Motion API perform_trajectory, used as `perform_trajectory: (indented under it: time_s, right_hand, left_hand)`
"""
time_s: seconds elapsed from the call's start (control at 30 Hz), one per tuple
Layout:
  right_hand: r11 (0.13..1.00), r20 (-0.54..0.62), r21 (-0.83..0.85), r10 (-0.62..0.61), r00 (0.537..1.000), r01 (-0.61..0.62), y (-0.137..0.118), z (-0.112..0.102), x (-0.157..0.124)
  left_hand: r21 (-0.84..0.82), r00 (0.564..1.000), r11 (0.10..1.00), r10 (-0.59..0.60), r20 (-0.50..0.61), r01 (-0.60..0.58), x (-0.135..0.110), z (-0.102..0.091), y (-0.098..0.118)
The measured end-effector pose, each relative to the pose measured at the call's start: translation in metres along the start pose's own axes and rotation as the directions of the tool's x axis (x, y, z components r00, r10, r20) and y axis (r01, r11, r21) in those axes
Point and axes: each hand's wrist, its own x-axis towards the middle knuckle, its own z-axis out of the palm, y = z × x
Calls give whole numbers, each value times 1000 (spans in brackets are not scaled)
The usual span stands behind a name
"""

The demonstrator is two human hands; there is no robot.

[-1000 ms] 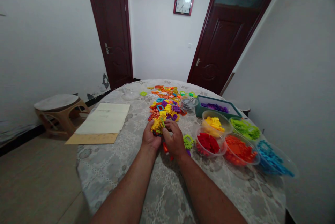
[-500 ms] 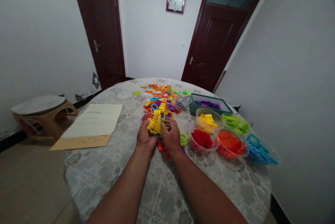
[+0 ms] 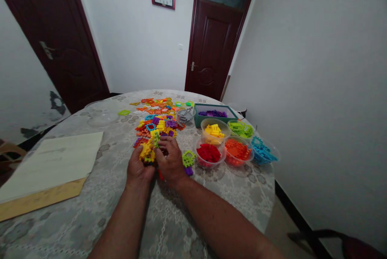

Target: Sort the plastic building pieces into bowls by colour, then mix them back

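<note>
Yellow interlocking building blocks [image 3: 146,152], notched along their edges, are gripped in my left hand [image 3: 138,169], its thumb on the near left side. Against their right side, my right hand [image 3: 171,160] has its thumb and curled fingers closed around a lime green building piece [image 3: 156,138]; the fingers partly hide it. Just beyond both hands lies a mixed pile of building pieces [image 3: 151,127] in purple, yellow, blue and orange. A lime green notched piece [image 3: 188,158] and a purple piece [image 3: 189,170] rest right of my right hand.
Clear bowls hold yellow [image 3: 214,130], red [image 3: 208,153], orange [image 3: 237,149], lime [image 3: 241,129] and blue pieces [image 3: 262,150] at right. Behind them stands a green box [image 3: 198,120] with purple pieces. A grey-piece bowl [image 3: 185,114] is beside it. Paper sheets [image 3: 57,158] lie left.
The view has swung right, so the table, bowls and hands appear further left. Both hands keep hold of the pieces, and the right fingers have shifted slightly around the green one.
</note>
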Motion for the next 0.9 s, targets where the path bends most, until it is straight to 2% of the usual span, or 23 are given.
perform_trajectory:
  time_s: [0.17,0.3,0.4,0.5,0.6,0.67,0.73,0.8,0.9]
  right_hand:
    - [1000,7,8,16,1000,-16,-5,-5,7]
    - [996,-13,-9,84,996,-84,-26,-27,21]
    - [988,-24,-113,106,994,-108,-48,-64,36]
    - [939,28,-344,13,1000,-3,-64,-121,53]
    - [759,41,-648,-37,998,55,-68,-190,72]
    - [557,-8,-831,-9,1000,-2,-64,-234,86]
    - [340,-31,-938,107,994,-66,-58,-272,101]
    - [244,-54,-964,210,976,-106,-53,-302,114]
    - [184,-105,-968,327,939,-172,-46,-333,130]
  left_hand:
    - [11,1000,1000,7,-14,-6,-2,1,3]
    - [78,998,997,10,-57,-6,-7,2,6]
    - [127,997,992,0,-73,9,-14,6,8]
    - [138,999,990,-15,-45,21,-20,11,9]
    - [145,999,989,-27,-18,30,-23,14,9]
    - [152,1000,988,-26,8,25,-25,15,9]
    - [162,999,987,-19,33,13,-28,17,10]
    - [172,999,985,-5,43,-3,-30,18,12]
    - [177,999,984,24,44,-32,-35,21,16]
